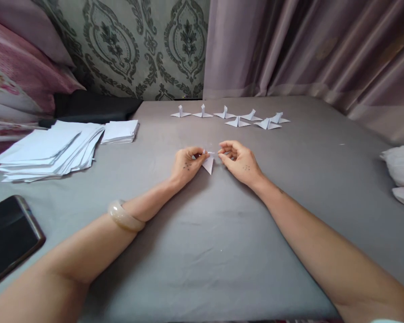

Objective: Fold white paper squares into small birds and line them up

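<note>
Folded paper (208, 166) partly hidden by left hand (186, 164); upper folds unclear.

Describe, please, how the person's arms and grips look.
The forearms are bare. A pale, glossy bangle circles the left one. Small dark dots mark the backs of the left grip and right grip. A whitish edge near the right elbow may be a sleeve.

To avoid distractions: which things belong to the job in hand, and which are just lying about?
Apparently the job's:
paper piece in left hand
folded paper figures
larger paper stack
smaller paper stack

Apparently lying about:
smartphone
black cloth
white bundle
</note>
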### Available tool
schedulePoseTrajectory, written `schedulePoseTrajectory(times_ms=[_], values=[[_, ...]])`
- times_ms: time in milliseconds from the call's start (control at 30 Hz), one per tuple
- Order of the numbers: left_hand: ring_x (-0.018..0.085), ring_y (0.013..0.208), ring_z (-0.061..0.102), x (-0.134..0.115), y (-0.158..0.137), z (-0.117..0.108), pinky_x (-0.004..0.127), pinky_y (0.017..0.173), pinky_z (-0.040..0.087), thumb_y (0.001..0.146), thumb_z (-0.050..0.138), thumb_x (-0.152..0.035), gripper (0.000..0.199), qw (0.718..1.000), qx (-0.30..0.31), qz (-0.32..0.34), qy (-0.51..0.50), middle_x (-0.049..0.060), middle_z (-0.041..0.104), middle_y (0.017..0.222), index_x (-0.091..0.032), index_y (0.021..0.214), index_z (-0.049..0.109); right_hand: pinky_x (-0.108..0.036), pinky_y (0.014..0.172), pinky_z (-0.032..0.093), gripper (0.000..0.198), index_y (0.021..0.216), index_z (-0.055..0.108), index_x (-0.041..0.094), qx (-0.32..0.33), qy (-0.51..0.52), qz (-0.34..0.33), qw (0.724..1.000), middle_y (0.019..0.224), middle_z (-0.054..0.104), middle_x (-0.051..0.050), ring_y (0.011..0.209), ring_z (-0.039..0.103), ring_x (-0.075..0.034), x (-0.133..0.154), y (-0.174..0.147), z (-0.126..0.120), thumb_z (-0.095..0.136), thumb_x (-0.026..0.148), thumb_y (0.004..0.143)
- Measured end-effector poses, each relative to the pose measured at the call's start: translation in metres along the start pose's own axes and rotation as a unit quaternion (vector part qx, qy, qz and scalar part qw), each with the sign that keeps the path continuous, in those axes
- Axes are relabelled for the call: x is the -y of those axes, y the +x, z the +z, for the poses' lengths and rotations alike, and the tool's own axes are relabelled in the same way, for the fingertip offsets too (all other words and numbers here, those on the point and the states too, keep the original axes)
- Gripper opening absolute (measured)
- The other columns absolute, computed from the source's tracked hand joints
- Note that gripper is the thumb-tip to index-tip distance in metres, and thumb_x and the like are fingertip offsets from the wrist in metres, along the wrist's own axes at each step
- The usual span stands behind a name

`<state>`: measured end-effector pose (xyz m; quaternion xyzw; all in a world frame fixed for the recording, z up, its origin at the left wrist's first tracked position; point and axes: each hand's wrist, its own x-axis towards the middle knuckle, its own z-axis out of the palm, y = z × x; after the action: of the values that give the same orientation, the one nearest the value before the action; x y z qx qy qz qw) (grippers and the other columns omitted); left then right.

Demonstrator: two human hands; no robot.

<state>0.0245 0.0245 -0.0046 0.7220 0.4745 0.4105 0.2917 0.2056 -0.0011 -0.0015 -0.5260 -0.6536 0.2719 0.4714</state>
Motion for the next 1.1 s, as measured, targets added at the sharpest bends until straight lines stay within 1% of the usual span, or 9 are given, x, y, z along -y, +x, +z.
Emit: schedulePoseTrajectory(times_ms=[100,167,300,467,600,733,933,1000,1100], values=[[0.014,0.07,0.056,0.001,0.0,-0.003,0.028,0.07,0.047,0.074,0.069,-0.031,0.021,0.998,-0.038,-0.006,0.058,0.002,0.065,0.08,-0.017,0.089,0.065,-0.031,0.067,0.05,0.033,0.11,0.058,0.02,-0.019,0.011,0.019,1.0,0.098,0.068,-0.004,0.065,0.062,-0.012,-0.005,0.002,0.001,0.058,0.024,0.078],[0.02,0.087,0.059,0.0,-0.001,-0.009,0.033,0.081,0.049,0.066,0.071,-0.022,0.041,0.994,-0.032,0.006,0.107,0.007,0.065,0.101,-0.017,0.105,0.062,-0.031,0.067,0.051,0.03,0.108,0.058,0.02,-0.023,-0.001,0.027,0.999,0.096,0.068,-0.004,0.063,0.062,-0.012,-0.004,0.001,0.001,0.056,0.022,0.077],[0.025,0.112,0.054,0.001,0.008,-0.021,0.041,0.098,0.044,0.07,0.051,-0.007,0.054,0.989,0.015,-0.004,0.145,0.008,0.064,0.119,-0.02,0.122,0.059,-0.031,0.068,0.05,0.024,0.099,0.06,0.019,-0.036,-0.033,0.03,0.998,0.089,0.068,-0.004,0.062,0.061,-0.012,0.002,0.0,0.001,0.055,0.02,0.076],[0.022,0.099,0.061,0.01,0.025,-0.027,0.037,0.094,0.045,0.085,0.038,-0.011,0.039,0.974,0.119,0.046,0.186,0.01,0.07,0.107,-0.017,0.108,0.069,-0.029,0.064,0.049,0.018,0.094,0.061,0.02,-0.032,-0.053,0.027,0.998,0.084,0.067,-0.003,0.058,0.059,-0.012,0.006,-0.002,0.001,0.055,0.023,0.078],[0.023,0.09,0.061,0.009,0.018,-0.031,0.039,0.09,0.045,0.087,0.046,-0.022,0.03,0.954,0.089,0.087,0.272,0.011,0.07,0.099,-0.018,0.095,0.074,-0.03,0.065,0.049,0.019,0.094,0.061,0.02,-0.043,-0.062,0.026,0.997,0.083,0.068,-0.003,0.059,0.058,-0.012,0.005,-0.001,0.001,0.055,0.024,0.077],[0.02,0.073,0.06,-0.01,-0.003,-0.032,0.033,0.076,0.046,0.082,0.052,-0.024,0.024,0.957,0.08,0.068,0.272,0.009,0.07,0.081,-0.018,0.086,0.074,-0.031,0.067,0.05,0.021,0.095,0.06,0.02,-0.055,-0.066,0.026,0.996,0.084,0.069,-0.003,0.062,0.06,-0.014,0.002,-0.001,0.001,0.054,0.022,0.075],[0.018,0.062,0.061,-0.042,-0.021,-0.024,0.026,0.056,0.043,0.075,0.051,-0.023,0.02,0.977,0.12,-0.108,0.138,0.005,0.068,0.064,-0.016,0.07,0.07,-0.03,0.072,0.048,0.031,0.093,0.062,0.02,-0.036,-0.085,0.005,0.996,0.087,0.068,-0.003,0.071,0.06,-0.014,0.005,-0.001,-0.003,0.049,0.01,0.066],[0.018,0.063,0.06,-0.038,-0.02,-0.022,0.027,0.058,0.044,0.072,0.051,-0.021,0.018,0.978,0.098,-0.112,0.144,0.004,0.067,0.066,-0.016,0.074,0.069,-0.03,0.073,0.047,0.027,0.087,0.064,0.02,-0.006,-0.111,0.006,0.994,0.088,0.065,-0.002,0.07,0.059,-0.014,0.008,-0.003,-0.005,0.05,0.01,0.066],[0.017,0.074,0.059,-0.024,-0.015,-0.021,0.028,0.068,0.048,0.068,0.053,-0.016,0.03,0.987,0.066,-0.049,0.136,0.005,0.067,0.086,-0.016,0.095,0.065,-0.031,0.074,0.046,0.016,0.082,0.064,0.021,0.053,-0.155,0.009,0.986,0.089,0.062,-0.002,0.071,0.058,-0.014,0.014,-0.009,-0.007,0.056,0.017,0.069]])
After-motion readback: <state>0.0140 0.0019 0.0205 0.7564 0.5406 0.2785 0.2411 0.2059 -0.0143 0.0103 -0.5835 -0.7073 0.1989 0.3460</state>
